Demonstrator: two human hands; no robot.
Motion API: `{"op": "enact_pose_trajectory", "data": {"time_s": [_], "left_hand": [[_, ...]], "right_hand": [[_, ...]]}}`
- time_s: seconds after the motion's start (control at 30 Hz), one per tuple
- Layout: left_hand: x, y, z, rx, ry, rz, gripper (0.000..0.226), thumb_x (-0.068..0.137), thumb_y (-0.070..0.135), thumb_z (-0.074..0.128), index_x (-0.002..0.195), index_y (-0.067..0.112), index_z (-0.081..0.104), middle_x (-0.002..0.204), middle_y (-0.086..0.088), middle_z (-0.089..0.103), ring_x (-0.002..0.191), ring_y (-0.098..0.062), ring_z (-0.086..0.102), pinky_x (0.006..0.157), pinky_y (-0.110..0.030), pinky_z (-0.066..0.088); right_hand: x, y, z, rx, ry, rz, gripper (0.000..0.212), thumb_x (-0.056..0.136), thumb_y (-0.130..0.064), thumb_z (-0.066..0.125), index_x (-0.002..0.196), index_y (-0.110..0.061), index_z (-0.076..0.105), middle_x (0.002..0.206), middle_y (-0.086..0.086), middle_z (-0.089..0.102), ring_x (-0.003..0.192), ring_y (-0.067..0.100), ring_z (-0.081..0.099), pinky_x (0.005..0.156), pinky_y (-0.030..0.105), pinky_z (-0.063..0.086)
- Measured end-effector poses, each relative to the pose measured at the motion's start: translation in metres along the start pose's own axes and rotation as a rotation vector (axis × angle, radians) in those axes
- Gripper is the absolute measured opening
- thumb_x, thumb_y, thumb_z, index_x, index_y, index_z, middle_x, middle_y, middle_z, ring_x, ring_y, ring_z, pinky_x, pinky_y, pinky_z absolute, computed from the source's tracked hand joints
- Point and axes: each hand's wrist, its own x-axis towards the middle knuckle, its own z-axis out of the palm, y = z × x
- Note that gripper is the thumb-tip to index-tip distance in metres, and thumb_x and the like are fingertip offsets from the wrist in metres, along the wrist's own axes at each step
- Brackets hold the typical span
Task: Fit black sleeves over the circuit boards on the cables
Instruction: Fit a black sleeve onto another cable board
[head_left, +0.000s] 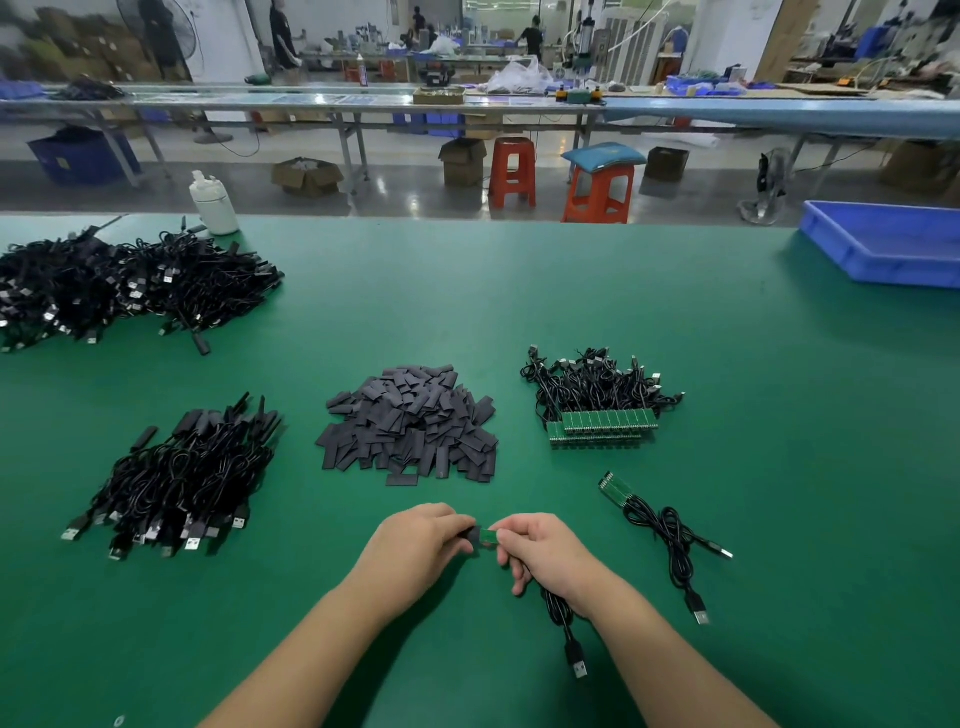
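While pinched by 2 hands (415, 540), board (488, 535) half-sleeved.

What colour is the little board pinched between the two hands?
Green, seen in the head view: the circuit board between the left hand and right hand.

This is a factory assembly floor. Long benches (363, 101) with green mats (727, 389) run in rows, with plastic stools (511, 171), cardboard boxes (306, 176), blue bins (883, 241) and heaps of cables (119, 286).
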Motion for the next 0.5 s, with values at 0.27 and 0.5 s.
{"op": "enact_pose_trajectory", "data": {"time_s": [0.27, 0.5], "left_hand": [[0.007, 0.004, -0.001, 0.203, -0.052, 0.065, 0.020, 0.098, 0.030, 0.054, 0.111, 0.022, 0.067, 0.098, 0.003, 0.067, 0.081, -0.023, 0.066, 0.068, -0.036, 0.054], [0.012, 0.004, 0.003, 0.222, -0.113, 0.003, 0.026, 0.101, 0.037, 0.044, 0.116, 0.026, 0.063, 0.101, 0.004, 0.062, 0.088, -0.021, 0.063, 0.079, -0.035, 0.049]], "right_hand": [[0.001, 0.002, -0.001, -0.001, -0.004, -0.006, 0.018, 0.103, -0.011, 0.049, 0.114, -0.008, 0.063, 0.072, 0.001, 0.063, 0.052, 0.011, 0.053, 0.058, 0.032, 0.057], [0.000, 0.002, -0.001, 0.019, -0.008, -0.013, 0.019, 0.103, -0.010, 0.049, 0.117, -0.005, 0.061, 0.072, 0.001, 0.064, 0.051, 0.009, 0.052, 0.055, 0.028, 0.056]]}}
